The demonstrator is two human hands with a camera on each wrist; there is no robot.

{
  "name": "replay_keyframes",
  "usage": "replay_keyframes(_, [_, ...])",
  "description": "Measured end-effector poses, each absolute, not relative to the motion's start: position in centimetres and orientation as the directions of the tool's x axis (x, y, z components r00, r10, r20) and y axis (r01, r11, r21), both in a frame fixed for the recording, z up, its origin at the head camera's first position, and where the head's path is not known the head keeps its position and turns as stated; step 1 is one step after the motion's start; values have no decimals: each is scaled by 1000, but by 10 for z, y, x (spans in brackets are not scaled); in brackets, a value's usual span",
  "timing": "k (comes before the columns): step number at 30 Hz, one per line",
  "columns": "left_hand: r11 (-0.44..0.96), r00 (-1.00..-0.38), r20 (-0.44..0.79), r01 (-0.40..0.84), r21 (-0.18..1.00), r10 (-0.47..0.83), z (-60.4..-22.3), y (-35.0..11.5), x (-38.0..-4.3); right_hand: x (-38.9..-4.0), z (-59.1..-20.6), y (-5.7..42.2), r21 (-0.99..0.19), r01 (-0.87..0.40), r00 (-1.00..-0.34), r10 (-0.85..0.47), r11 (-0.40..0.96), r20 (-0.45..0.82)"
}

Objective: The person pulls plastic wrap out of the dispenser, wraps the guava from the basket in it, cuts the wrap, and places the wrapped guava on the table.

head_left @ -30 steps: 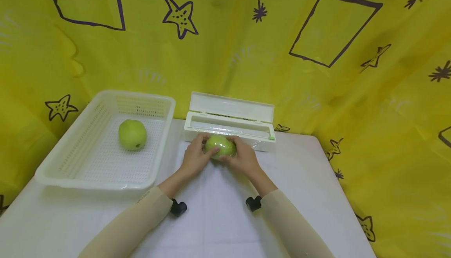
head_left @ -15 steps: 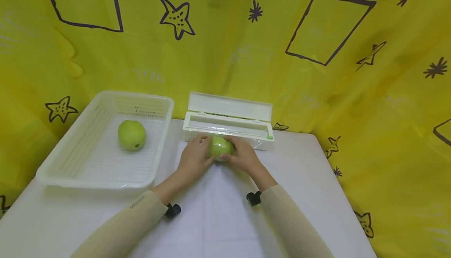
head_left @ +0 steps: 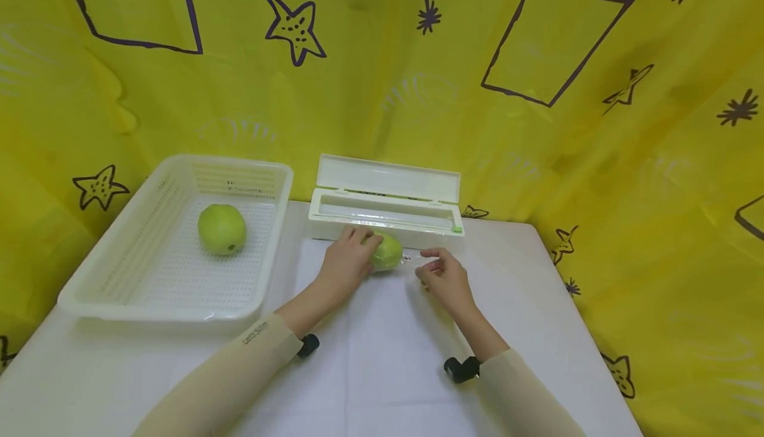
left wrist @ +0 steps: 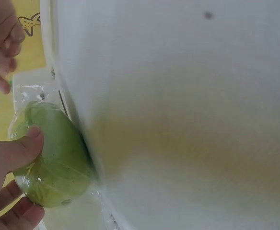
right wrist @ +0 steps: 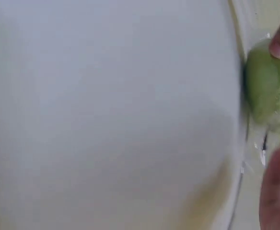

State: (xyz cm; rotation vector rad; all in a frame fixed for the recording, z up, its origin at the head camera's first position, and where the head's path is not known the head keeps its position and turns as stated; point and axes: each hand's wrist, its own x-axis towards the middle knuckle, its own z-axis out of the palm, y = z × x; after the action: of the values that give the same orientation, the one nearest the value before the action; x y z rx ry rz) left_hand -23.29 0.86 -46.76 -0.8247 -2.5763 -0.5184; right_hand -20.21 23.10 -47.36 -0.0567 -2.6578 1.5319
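A smooth green fruit, wrapped in clear plastic film, lies on the white table in front of an open film box. My left hand holds it from the left; in the left wrist view the thumb presses on top and the other fingers curl beneath. A loose, crinkled end of cling film sticks out from the fruit's right side. Just beyond that end is my right hand, fingers loosely bent and apart from the fruit. In the right wrist view its fingers appear beside the film's edge.
To the left stands a white plastic basket with another green fruit in it. The box's raised lid leans back toward a yellow patterned curtain. The table extends toward me.
Both hands were around the fruit; my right hand has come off it and moved right, beside the film's loose end. The left hand still holds the fruit, which has shifted slightly right.
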Motion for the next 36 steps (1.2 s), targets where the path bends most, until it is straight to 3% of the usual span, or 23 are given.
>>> replay_keyframes(3, [764,-743,467,615,194,480,-467,7,-233,-196,-484,228,-921,74,-997,4,381,-79])
replay_keyframes(7, [772,-733,464,618,149,497,-466,6,-234,-200,-488,213,-907,50,-995,-61,418,-83])
replay_keyframes(12, [750,-734,459,633,193,501,-465,8,-238,-214,-487,199,-911,105,-994,23,399,-104])
replay_keyframes(16, [730,-745,434,638,245,506,-466,9,-241,-228,-489,201,-950,204,-978,88,236,-188])
replay_keyframes(21, [720,-769,407,623,307,493,-467,5,-244,-241,-494,211,-955,297,-952,79,11,-295])
replay_keyframes(26, [702,-751,417,646,299,513,-467,2,-247,-249,-499,214,-951,308,-947,91,-35,-310])
replay_keyframes(29, [714,-752,413,642,279,514,-467,2,-247,-254,-500,211,-962,273,-958,97,28,-269])
replay_keyframes(31, [731,-756,413,632,259,507,-467,2,-245,-254,-499,208,-961,227,-972,98,156,-214])
replay_keyframes(33, [744,-759,418,623,242,500,-467,4,-244,-250,-495,208,-914,149,-988,82,377,-127])
replay_keyframes(36, [754,-758,425,617,223,495,-469,6,-242,-237,-483,209,-708,19,-997,66,706,39])
